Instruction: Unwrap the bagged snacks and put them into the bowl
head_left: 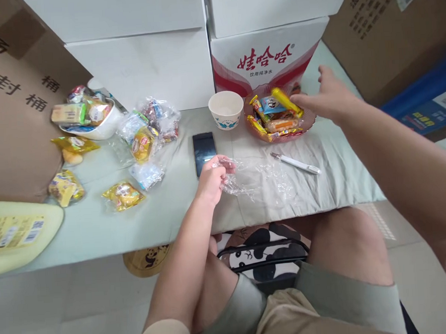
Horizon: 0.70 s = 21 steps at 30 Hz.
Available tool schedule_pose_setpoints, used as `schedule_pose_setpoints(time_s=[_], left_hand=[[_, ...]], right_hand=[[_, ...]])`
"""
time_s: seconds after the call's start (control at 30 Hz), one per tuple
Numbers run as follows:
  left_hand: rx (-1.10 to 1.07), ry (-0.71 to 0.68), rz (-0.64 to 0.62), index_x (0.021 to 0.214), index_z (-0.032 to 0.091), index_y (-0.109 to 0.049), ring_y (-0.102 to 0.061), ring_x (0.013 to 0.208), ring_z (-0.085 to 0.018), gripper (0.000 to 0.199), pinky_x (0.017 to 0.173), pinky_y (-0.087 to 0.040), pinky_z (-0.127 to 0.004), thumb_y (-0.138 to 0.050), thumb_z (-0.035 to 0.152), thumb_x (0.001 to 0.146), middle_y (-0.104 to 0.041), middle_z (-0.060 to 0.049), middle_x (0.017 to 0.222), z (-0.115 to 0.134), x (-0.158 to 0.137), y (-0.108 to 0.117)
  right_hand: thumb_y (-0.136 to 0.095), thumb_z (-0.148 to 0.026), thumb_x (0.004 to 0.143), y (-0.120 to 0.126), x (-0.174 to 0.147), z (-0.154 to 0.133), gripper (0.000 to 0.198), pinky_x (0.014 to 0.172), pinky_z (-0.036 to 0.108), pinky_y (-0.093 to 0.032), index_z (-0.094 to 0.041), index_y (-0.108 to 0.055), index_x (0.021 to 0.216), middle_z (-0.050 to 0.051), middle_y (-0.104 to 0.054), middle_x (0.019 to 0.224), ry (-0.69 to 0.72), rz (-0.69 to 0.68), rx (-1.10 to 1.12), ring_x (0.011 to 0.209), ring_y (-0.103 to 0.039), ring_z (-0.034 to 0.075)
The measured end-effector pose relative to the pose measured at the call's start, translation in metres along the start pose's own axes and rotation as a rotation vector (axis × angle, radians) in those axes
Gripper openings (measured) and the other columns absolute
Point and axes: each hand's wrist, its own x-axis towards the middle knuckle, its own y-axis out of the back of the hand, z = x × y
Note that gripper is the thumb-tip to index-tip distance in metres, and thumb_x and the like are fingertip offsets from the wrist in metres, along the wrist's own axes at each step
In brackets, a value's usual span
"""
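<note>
My left hand (215,176) is closed on one end of a crumpled clear plastic bag (271,179), which lies spread across the cloth to its right. Over the right rim of a pinkish see-through bowl (294,133) is my right hand (326,94), its fingers spread apart. The thumb tip is beside a yellow-wrapped snack stick (287,102) that lies tilted on top of the bowl's contents; I cannot tell whether they touch. Several wrapped snacks fill the bowl, among them a blue packet (271,104) and an orange-labelled one (282,125).
A paper cup (226,109), a phone (203,148) and a white utility knife (296,163) are near my hands. Snack packs (142,144) and a filled white bowl (109,124) sit at left. White boxes (141,71) wall the back; brown cartons (393,50) flank the cloth-covered table.
</note>
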Motion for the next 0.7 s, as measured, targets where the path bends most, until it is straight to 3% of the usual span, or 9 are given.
schedule_pose_setpoints(time_s=[0.07,0.1,0.2,0.27,0.33,0.4,0.5,0.63,0.7], left_hand=[[0.003,0.003,-0.01,0.068,0.019,-0.062,-0.06,0.064,-0.015,0.035,0.043,-0.019,-0.021,-0.045,0.012,0.039,-0.065,-0.002,0.066,0.001,-0.001,0.001],[0.004,0.004,-0.014,0.068,0.019,-0.062,-0.06,0.064,-0.016,0.035,0.043,-0.019,-0.021,-0.044,0.012,0.039,-0.066,-0.002,0.066,0.002,-0.001,0.002],[0.015,-0.004,-0.016,0.07,0.019,-0.062,-0.06,0.064,-0.016,0.034,0.044,-0.02,-0.022,-0.045,0.013,0.041,-0.067,-0.002,0.068,0.001,0.0,0.003],[0.036,-0.018,-0.022,0.071,0.019,-0.061,-0.06,0.063,-0.015,0.034,0.044,-0.02,-0.022,-0.046,0.013,0.042,-0.067,-0.002,0.068,-0.001,0.0,0.003],[0.067,-0.033,-0.044,0.071,0.019,-0.061,-0.059,0.062,-0.014,0.032,0.044,-0.021,-0.022,-0.046,0.012,0.043,-0.066,-0.002,0.068,-0.004,-0.001,0.004],[0.103,-0.032,-0.077,0.072,0.019,-0.06,-0.061,0.064,-0.015,0.031,0.044,-0.022,-0.022,-0.047,0.012,0.045,-0.067,-0.002,0.07,-0.005,-0.003,0.004],[0.14,-0.005,-0.107,0.076,0.02,-0.06,-0.066,0.067,-0.017,0.027,0.045,-0.026,-0.022,-0.053,0.012,0.051,-0.068,-0.002,0.073,-0.005,-0.005,0.004],[0.166,-0.016,-0.049,0.076,0.02,-0.059,-0.066,0.064,-0.016,0.011,0.047,-0.031,-0.021,-0.065,0.022,0.067,-0.067,-0.001,0.071,-0.002,-0.003,0.001],[0.164,-0.047,-0.013,0.075,0.02,-0.058,-0.066,0.062,-0.015,0.013,0.048,-0.034,-0.022,-0.068,0.027,0.071,-0.067,0.0,0.068,-0.001,0.0,-0.001]], right_hand=[[-0.072,-0.057,0.084,-0.005,-0.013,-0.026,0.045,0.101,0.055,-0.051,-0.029,-0.065,0.119,0.008,-0.068,0.122,-0.193,0.159,-0.133,0.124,-0.063,0.037],[-0.065,-0.054,0.091,-0.011,-0.029,-0.043,0.036,0.106,0.059,-0.047,-0.03,-0.066,0.118,0.008,-0.067,0.126,-0.189,0.22,-0.159,0.129,-0.06,0.037],[-0.052,-0.031,0.097,-0.042,-0.097,-0.09,0.02,0.093,0.051,-0.054,-0.028,-0.066,0.112,0.008,-0.07,0.11,0.086,0.278,-0.098,0.106,-0.067,0.029],[-0.053,-0.024,0.093,-0.068,-0.142,-0.104,0.018,0.08,0.042,-0.056,-0.028,-0.068,0.102,0.004,-0.071,0.09,0.215,0.029,-0.047,0.086,-0.068,0.024],[-0.05,-0.023,0.093,-0.093,-0.173,-0.104,0.027,0.073,0.038,-0.055,-0.028,-0.068,0.113,0.003,-0.071,0.084,0.262,-0.241,-0.052,0.076,-0.067,0.021],[-0.048,-0.022,0.094,-0.111,-0.189,-0.095,0.034,0.079,0.04,-0.056,-0.027,-0.065,0.122,0.006,-0.072,0.096,0.226,-0.369,-0.081,0.086,-0.068,0.023],[-0.053,-0.029,0.093,-0.119,-0.198,-0.083,0.039,0.096,0.048,-0.053,-0.024,-0.058,0.132,0.013,-0.064,0.125,0.199,-0.382,-0.1,0.114,-0.062,0.03],[-0.062,-0.043,0.09,-0.116,-0.202,-0.081,0.05,0.098,0.055,-0.05,-0.024,-0.056,0.136,0.015,-0.06,0.123,0.143,-0.248,-0.235,0.113,-0.059,0.034],[-0.067,-0.047,0.086,-0.117,-0.203,-0.085,0.064,0.103,0.059,-0.046,-0.022,-0.052,0.143,0.019,-0.055,0.139,0.144,-0.258,-0.305,0.126,-0.054,0.039]])
